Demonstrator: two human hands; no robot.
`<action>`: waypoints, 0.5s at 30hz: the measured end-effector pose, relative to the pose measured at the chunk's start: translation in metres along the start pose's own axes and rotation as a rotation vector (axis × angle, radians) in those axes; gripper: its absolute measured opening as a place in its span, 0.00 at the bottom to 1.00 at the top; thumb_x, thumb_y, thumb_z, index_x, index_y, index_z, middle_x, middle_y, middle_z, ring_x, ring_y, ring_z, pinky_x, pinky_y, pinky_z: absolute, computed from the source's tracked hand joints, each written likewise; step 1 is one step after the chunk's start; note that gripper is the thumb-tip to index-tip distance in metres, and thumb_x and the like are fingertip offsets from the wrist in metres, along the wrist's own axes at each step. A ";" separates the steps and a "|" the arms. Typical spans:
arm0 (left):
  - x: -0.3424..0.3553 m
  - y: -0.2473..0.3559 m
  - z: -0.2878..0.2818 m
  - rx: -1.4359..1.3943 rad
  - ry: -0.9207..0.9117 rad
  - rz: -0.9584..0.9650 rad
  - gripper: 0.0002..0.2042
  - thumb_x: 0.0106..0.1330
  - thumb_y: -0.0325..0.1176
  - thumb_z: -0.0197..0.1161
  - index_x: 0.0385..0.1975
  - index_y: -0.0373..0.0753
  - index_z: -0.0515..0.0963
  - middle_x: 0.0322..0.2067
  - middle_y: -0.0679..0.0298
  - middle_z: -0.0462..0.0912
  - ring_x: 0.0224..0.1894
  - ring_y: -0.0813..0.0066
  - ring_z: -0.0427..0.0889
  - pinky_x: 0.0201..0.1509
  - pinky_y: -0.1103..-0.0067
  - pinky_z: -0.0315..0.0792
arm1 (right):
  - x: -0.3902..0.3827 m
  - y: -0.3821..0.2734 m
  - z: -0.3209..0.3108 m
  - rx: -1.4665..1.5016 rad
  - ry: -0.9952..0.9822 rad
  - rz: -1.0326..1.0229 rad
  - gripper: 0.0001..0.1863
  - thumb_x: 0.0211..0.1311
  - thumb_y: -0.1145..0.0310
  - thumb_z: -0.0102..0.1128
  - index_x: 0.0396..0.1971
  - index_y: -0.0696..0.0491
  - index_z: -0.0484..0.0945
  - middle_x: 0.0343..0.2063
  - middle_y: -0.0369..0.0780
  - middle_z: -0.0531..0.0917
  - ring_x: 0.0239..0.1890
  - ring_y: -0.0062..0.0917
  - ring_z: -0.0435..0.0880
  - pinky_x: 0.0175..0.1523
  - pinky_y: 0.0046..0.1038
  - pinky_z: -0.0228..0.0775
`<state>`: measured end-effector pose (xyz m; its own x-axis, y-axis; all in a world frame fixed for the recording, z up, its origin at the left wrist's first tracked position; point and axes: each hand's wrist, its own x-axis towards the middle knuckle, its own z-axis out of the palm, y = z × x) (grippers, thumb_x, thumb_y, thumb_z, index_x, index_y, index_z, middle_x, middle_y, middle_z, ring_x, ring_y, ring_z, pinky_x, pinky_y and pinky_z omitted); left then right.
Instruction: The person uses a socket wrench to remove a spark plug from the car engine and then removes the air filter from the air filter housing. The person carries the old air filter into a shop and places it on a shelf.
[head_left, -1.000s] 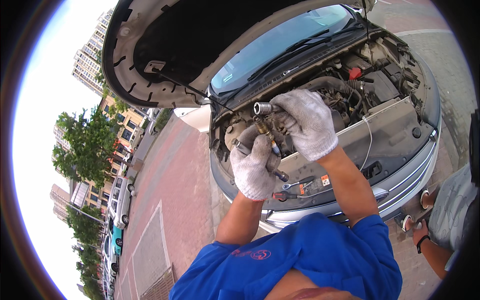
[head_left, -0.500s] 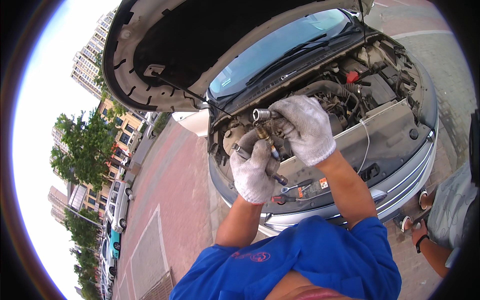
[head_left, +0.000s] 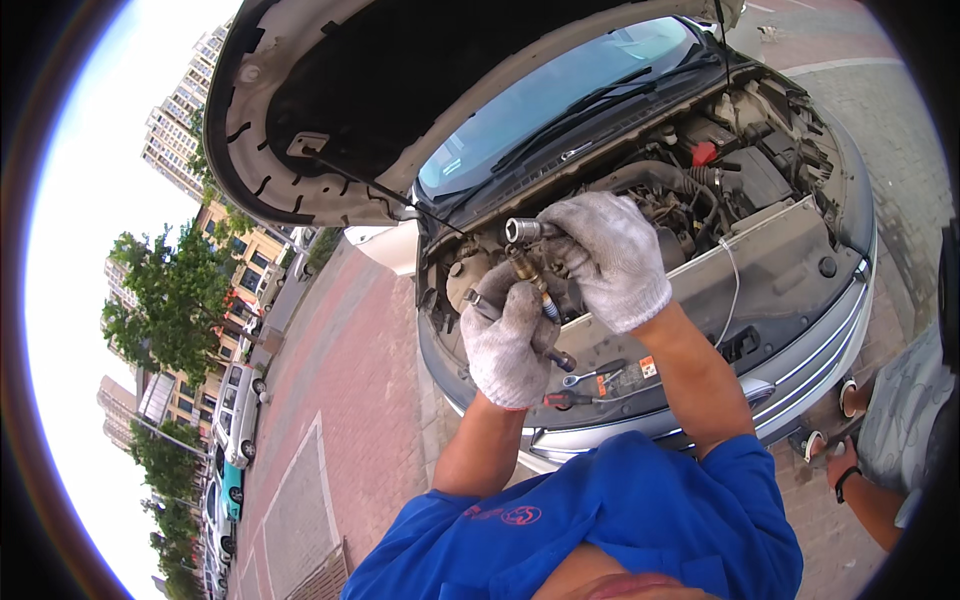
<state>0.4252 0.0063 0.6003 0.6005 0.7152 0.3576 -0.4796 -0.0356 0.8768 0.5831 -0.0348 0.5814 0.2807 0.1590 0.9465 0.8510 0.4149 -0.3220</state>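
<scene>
Both my hands wear soiled white work gloves and meet over the front of an open engine bay (head_left: 690, 215). My left hand (head_left: 508, 345) is closed around a spark plug (head_left: 547, 303), its brass-coloured end up and its white part lower, between thumb and fingers. A silver metal end (head_left: 482, 302) and a dark metal end (head_left: 564, 360) also stick out of that fist; whether they are one piece is hidden. My right hand (head_left: 612, 260) grips a silver socket (head_left: 521, 231), its open end toward the left, just above the spark plug.
On the front panel lie a ratchet (head_left: 592, 374) and a red-handled screwdriver (head_left: 566, 399). A thin pale cord (head_left: 737, 285) hangs over the panel. The raised hood (head_left: 340, 110) stands on a prop rod (head_left: 385, 187). Another person's hand (head_left: 842, 462) is at the right.
Almost nothing differs. Both hands keep their grips on the spark plug and socket, and the other person's hand at the right has shifted slightly.
</scene>
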 end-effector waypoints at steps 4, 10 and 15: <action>0.001 0.002 0.001 0.013 -0.009 -0.005 0.14 0.69 0.29 0.60 0.51 0.28 0.75 0.32 0.61 0.82 0.19 0.87 0.67 0.18 0.88 0.57 | 0.000 0.002 0.005 0.026 0.057 -0.043 0.15 0.51 0.71 0.65 0.41 0.51 0.80 0.32 0.40 0.82 0.36 0.39 0.82 0.42 0.39 0.71; 0.000 0.000 -0.001 0.032 -0.002 0.000 0.17 0.69 0.33 0.63 0.52 0.29 0.75 0.32 0.61 0.82 0.18 0.87 0.67 0.18 0.87 0.58 | 0.000 -0.001 0.005 0.036 0.052 -0.029 0.13 0.52 0.71 0.65 0.40 0.51 0.81 0.31 0.40 0.82 0.35 0.39 0.82 0.42 0.40 0.71; 0.001 -0.001 -0.006 0.046 -0.033 0.000 0.21 0.69 0.39 0.66 0.53 0.31 0.73 0.33 0.60 0.84 0.16 0.85 0.69 0.18 0.87 0.60 | 0.002 -0.004 0.002 0.048 0.046 -0.024 0.13 0.52 0.71 0.65 0.40 0.52 0.80 0.31 0.40 0.82 0.35 0.39 0.82 0.41 0.39 0.71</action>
<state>0.4223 0.0109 0.5981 0.6221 0.6916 0.3670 -0.4497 -0.0681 0.8906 0.5795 -0.0345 0.5841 0.2814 0.1071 0.9536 0.8360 0.4604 -0.2985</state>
